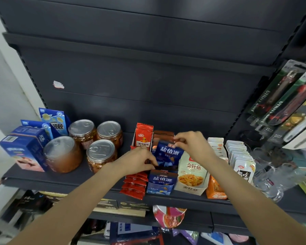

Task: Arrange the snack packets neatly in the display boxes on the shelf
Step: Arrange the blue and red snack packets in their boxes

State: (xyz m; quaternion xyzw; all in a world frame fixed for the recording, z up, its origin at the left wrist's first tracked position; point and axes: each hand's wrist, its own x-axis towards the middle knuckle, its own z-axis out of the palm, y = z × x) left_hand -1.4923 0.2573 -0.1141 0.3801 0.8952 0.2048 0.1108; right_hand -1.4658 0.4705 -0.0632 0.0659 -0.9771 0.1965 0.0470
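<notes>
At the shelf's [95, 179] front edge a blue display box [162, 183] stands between a row of red packets [136, 183] and a pale mushroom-snack box [192, 175]. Just behind the blue display box, the left hand [138, 160] has its fingers [149, 160] curled and pinched on the lower left edge of a blue snack packet [169, 153], which stands upright in that blue row. The right hand [192, 144] reaches over it, thumb and forefinger pressed together on the packet's top right corner, the other fingers loosely bent. Further back stand a tall red packet [144, 137] and, to the left, four jars [83, 144].
</notes>
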